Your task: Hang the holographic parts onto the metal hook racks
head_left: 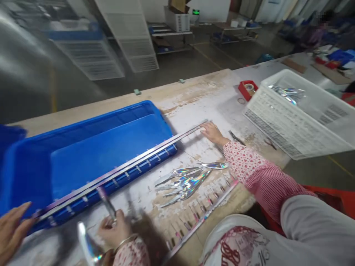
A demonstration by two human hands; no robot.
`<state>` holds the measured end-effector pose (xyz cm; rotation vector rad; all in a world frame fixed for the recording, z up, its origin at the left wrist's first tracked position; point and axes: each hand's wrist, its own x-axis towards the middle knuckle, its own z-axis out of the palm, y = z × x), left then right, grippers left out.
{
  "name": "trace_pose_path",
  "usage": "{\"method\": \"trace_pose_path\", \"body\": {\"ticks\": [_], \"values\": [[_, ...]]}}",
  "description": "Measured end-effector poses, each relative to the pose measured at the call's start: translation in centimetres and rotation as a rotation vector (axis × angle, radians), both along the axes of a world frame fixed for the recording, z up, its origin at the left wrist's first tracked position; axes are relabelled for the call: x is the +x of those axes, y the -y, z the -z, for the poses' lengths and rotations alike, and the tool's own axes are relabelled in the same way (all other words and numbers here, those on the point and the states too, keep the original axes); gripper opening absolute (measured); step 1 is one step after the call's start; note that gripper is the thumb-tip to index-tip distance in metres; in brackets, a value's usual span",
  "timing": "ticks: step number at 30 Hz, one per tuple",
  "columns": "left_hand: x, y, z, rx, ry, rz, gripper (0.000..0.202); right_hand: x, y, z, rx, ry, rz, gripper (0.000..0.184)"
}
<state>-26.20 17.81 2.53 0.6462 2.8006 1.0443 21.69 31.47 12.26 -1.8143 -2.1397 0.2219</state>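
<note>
A long metal rail (124, 168) with small pegs lies slanted along the near rim of a blue crate (105, 147). My right hand (212, 132), in a floral sleeve, lies flat with outstretched fingers on the rail's far end. My left hand (113, 229) is blurred, closed in a pinch on a thin shiny piece (107, 201) below the rail. A holographic blade (87, 244) shows beside that wrist. Another person's hand (11, 231) touches the rail's near left end. Several holographic fish-shaped pieces (185, 181) lie between my arms.
A second pegged rail (206, 210) lies along the table's front edge. A white basket (299, 114) holding holographic pieces (285, 93) stands at the right. A red tape holder (247, 88) sits behind it, and a dark tool (236, 137) lies by my right wrist. Wire shelving stands beyond the table.
</note>
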Motion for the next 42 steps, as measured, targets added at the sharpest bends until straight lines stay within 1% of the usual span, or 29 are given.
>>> {"method": "trace_pose_path", "body": {"ticks": [2,3,4,5,6,7,8,10,11,12,13,14,16,18,19,21,23,26,28,31,34,36,38,40,42], "values": [[2.1,1.6,-0.4,0.1,-0.089,0.057,0.05,4.1,4.1,0.1,-0.05,-0.044,0.158,0.04],[3.5,2.5,-0.7,0.167,-0.119,0.104,0.054,6.1,6.4,0.4,-0.078,-0.06,0.243,0.039],[5.3,3.4,-0.9,0.232,-0.111,0.166,0.054,8.0,8.7,0.8,-0.109,-0.075,0.328,0.038],[7.5,4.3,-1.2,0.288,-0.029,0.249,0.051,9.6,10.9,1.4,-0.141,-0.094,0.403,0.036],[9.9,5.0,-1.4,0.322,0.137,0.36,0.049,10.9,13.1,2.1,-0.171,-0.122,0.461,0.034],[12.5,5.6,-1.5,0.33,0.346,0.475,0.046,11.9,14.9,2.9,-0.191,-0.159,0.503,0.032],[15.3,6.0,-1.5,0.3,0.553,0.597,0.045,12.5,16.6,3.7,-0.202,-0.201,0.524,0.03],[21.0,6.7,-1.4,0.174,0.911,0.751,0.051,12.7,19.1,5.3,-0.224,-0.279,0.508,0.027],[23.7,6.9,-1.3,0.088,1.042,0.81,0.054,12.5,20.0,6.0,-0.25,-0.301,0.48,0.026],[26.3,6.9,-1.2,0.016,1.131,0.855,0.054,12.0,20.7,6.7,-0.294,-0.304,0.435,0.025],[28.7,6.9,-1.0,-0.026,1.188,0.861,0.052,11.4,21.3,7.2,-0.353,-0.287,0.378,0.024],[30.8,6.7,-0.8,-0.057,1.235,0.829,0.048,10.8,21.9,7.6,-0.419,-0.253,0.317,0.023],[34.4,5.9,-0.3,-0.095,1.307,0.676,0.035,9.6,22.6,8.2,-0.532,-0.158,0.212,0.022],[37.1,4.8,0.3,-0.132,1.355,0.537,0.022,8.5,23.1,8.7,-0.599,-0.073,0.172,0.025],[38.2,4.2,0.7,-0.152,1.368,0.496,0.018,8.2,23.2,8.9,-0.62,-0.054,0.169,0.029],[40.0,3.1,1.3,-0.186,1.372,0.465,0.017,7.8,23.2,9.6,-0.647,-0.077,0.173,0.036],[41.2,2.3,1.9,-0.21,1.361,0.435,0.02,7.8,23.2,10.4,-0.661,-0.156,0.162,0.038],[41.8,1.5,2.0,-0.222,1.332,0.432,0.028,8.2,23.3,11.5,-0.645,-0.286,0.121,0.036],[41.6,1.1,1.6,-0.209,1.315,0.468,0.035,8.5,23.5,11.9,-0.623,-0.374,0.094,0.034],[41.3,0.4,0.7,-0.151,1.3,0.561,0.045,8.7,23.7,12.2,-0.614,-0.474,0.077,0.035],[41.7,0.0,0.1,-0.109,1.312,0.691,0.055,8.5,24.0,12.4,-0.607,-0.509,0.053,0.035],[42.5,0.1,0.2,-0.127,1.303,0.759,0.062,8.4,24.3,12.3,-0.591,-0.502,0.026,0.033],[43.3,0.4,0.7,-0.131,1.262,0.765,0.066,8.5,24.4,11.9,-0.591,-0.464,-0.014,0.03],[44.1,0.9,1.4,-0.074,1.206,0.754,0.061,9.2,23.9,10.8,-0.619,-0.387,-0.091,0.026],[44.6,1.3,1.8,0.002,1.163,0.792,0.051,10.1,22.1,8.9,-0.698,-0.27,-0.24,0.02]]}}
